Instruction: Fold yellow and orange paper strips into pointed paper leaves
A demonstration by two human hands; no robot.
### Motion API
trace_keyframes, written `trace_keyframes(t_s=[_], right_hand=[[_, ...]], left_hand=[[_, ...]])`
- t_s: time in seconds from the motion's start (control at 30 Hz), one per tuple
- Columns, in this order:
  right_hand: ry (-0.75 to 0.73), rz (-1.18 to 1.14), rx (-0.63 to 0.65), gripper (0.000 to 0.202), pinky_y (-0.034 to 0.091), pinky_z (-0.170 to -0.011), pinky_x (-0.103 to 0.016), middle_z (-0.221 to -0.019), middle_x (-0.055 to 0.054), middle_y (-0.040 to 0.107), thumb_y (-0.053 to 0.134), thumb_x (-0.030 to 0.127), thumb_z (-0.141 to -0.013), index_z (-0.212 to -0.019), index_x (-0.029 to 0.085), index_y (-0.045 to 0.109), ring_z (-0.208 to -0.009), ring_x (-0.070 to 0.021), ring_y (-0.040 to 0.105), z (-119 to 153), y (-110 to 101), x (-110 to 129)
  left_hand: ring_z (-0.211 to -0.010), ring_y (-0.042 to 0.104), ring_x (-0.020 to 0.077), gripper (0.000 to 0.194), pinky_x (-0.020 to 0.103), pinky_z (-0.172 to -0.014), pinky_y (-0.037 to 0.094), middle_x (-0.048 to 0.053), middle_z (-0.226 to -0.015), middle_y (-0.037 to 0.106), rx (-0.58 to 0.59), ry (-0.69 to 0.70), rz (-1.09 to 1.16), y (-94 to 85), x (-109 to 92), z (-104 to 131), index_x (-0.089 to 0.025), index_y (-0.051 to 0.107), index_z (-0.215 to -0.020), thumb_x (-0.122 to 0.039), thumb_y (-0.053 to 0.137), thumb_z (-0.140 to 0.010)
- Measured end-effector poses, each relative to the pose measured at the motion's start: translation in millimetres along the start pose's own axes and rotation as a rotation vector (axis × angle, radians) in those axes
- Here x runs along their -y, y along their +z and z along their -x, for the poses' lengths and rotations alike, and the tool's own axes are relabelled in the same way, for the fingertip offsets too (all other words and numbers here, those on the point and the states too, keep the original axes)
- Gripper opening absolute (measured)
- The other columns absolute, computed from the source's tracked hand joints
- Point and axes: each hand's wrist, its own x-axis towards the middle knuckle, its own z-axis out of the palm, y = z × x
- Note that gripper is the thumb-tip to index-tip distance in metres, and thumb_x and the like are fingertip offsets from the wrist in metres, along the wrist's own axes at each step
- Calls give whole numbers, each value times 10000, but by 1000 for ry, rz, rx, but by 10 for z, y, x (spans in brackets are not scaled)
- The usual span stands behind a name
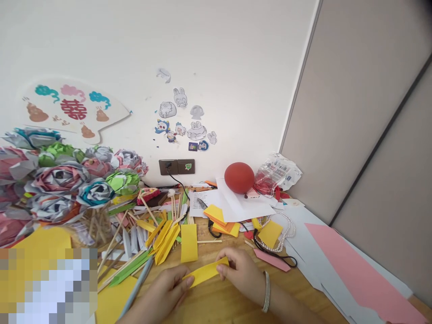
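Note:
A narrow yellow paper strip [205, 273] is stretched between my two hands above the wooden table, tilted up toward its right end. My left hand [172, 285] pinches the strip's left end between thumb and fingers. At the other end, my right hand [238, 270] grips it with thumb and bent fingers; a silvery bracelet circles that wrist. Just beyond the strip lies a flat yellow paper rectangle [189, 243]. Folded yellow paper pieces [166, 240] are piled to its left.
Paper flowers [62, 177] crowd the left side. Wooden sticks and a green strip [130, 268] lie left of my hands. Behind are a red balloon [239, 177], white sheets and scissors [214, 229]. Pearl strings [289, 225] and pink paper [357, 270] lie to the right.

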Motion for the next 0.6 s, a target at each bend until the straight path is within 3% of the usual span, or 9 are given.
trace_keyframes(t_s=[0.33, 0.6], right_hand=[[-74, -19, 103, 187, 374, -521, -183, -592, 48, 554, 528, 85, -733, -852, 180, 635, -533, -105, 522, 84, 185, -15], [-76, -24, 135, 198, 394, -555, -192, -597, 43, 571, 536, 102, -740, -894, 175, 636, -540, -113, 534, 65, 212, -44]], left_hand=[[-682, 536, 177, 211, 238, -597, 343, -7, -687, 575, -20, 30, -272, 116, -96, 90, -194, 502, -641, -337, 423, -775], [-739, 578, 176, 192, 220, -645, 387, -4, -797, 657, 13, 124, -180, 111, -100, 116, -210, 620, -823, -335, 474, -804]])
